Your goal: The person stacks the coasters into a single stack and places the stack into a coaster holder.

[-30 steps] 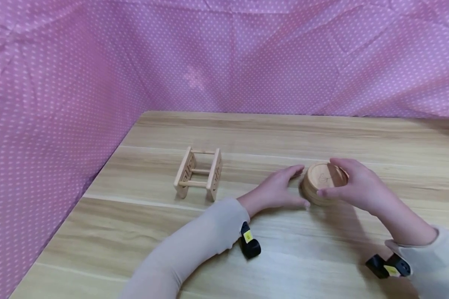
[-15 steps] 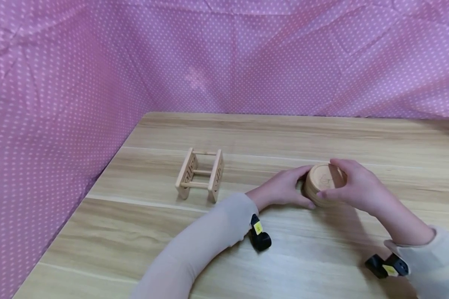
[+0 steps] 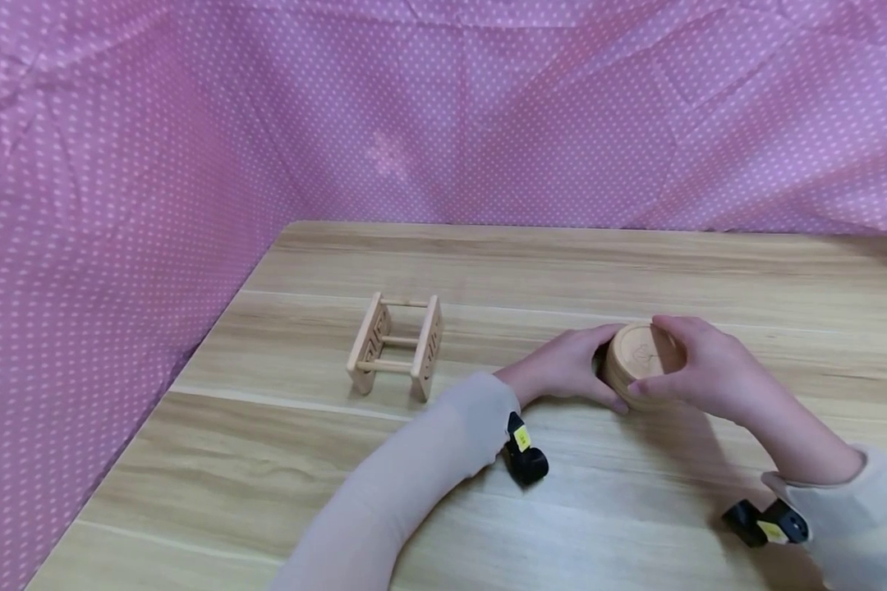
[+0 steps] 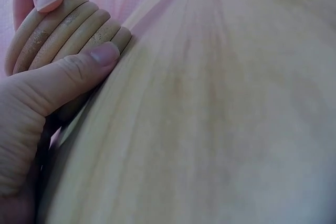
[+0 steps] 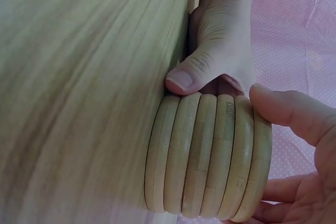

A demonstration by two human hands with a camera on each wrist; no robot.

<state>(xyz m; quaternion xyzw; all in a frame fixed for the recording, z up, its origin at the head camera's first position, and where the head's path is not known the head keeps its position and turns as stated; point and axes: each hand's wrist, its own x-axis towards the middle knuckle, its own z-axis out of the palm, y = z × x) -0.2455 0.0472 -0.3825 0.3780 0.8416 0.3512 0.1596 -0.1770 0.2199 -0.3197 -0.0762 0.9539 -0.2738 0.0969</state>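
A stack of several round wooden coasters [image 3: 641, 351] stands on the table, the top one bearing a faint engraved line drawing. In the head view my left hand [image 3: 571, 366] reaches round the stack's left side with thumb and fingers spread; its thumb lies along the lower coasters [image 4: 65, 35] in the left wrist view. From the right, my right hand [image 3: 720, 369] holds the upper part of the stack between thumb and fingers. The right wrist view shows the coasters' stacked edges [image 5: 210, 156], with the right thumb at the top one. My left fingers are mostly hidden behind the stack.
A wooden coaster rack [image 3: 426, 349], two carved side panels joined by thin rods, stands left of my left hand. The wood-grain table [image 3: 229, 460] ends at a pink polka-dot cloth [image 3: 443, 123] at the back and left. Each sleeve carries a small black camera [image 3: 525, 451].
My left hand has moved right and closed in on the stack from a small gap. My right hand has stayed at the stack, nearly still. The rack has not moved on the table.
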